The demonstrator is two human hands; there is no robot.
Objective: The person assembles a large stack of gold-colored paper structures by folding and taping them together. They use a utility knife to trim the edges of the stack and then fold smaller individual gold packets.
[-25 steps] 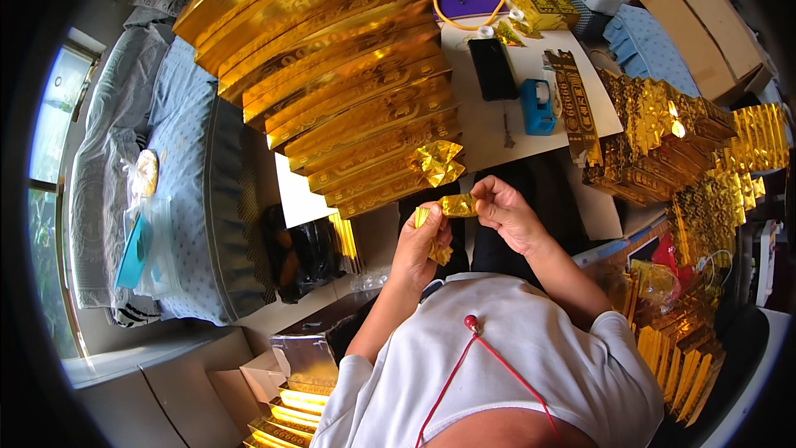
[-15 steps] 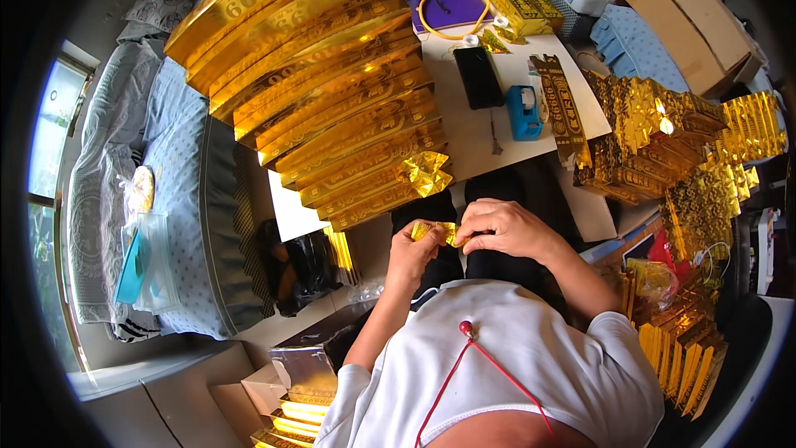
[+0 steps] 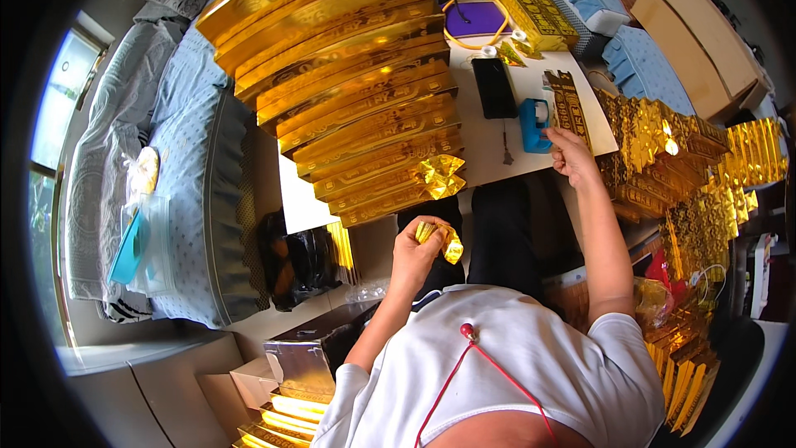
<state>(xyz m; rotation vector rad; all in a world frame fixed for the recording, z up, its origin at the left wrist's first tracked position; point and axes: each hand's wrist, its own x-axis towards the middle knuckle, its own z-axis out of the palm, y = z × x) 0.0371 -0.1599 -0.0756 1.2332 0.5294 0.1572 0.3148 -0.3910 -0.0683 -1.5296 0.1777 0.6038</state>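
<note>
My left hand is closed around a piece of folded gold foil paper above my lap, with part of the foil sticking out beyond the fingers. At the table's front edge, my right hand has its fingers pinched together at the front of a blue tape dispenser. Whether a strip of tape is between those fingers is too small to see. Close behind this hand lies a patterned gold strip. A crumpled gold foil piece rests against the front of a long row of folded gold paper.
On the white table are a black phone, a purple pad and a gold packet. More folded gold stacks stand at the right. A bed is at the left, and an open carton stands low beside me.
My right hand has let go of the gold foil and moved up and right to the tape dispenser. The left hand keeps the foil near my lap. The whole view has shifted slightly.
</note>
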